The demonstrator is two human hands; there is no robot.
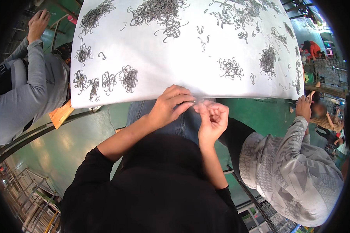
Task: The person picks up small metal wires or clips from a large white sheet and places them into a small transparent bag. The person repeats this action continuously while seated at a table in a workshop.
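Note:
Just off the near edge of the white table [175, 70], my left hand [174, 104] and my right hand [212, 119] meet fingertip to fingertip over my lap. Thumb and forefinger of each are pinched together. Something tiny and pale shows between the tips, too small to name. Curved grey wire hooks [129, 79] lie in small heaps to the left of my hands. Another tangle of hooks [230, 68] is to the right, with a single small piece [252, 79] beside it.
A big hook pile [157, 11] and scattered narrow wire links [239, 17] cover the table's far side. A person in grey [31, 85] sits at my left; another in a patterned grey top [287, 167] sits close on my right. Metal racks [29, 190] stand behind on the left.

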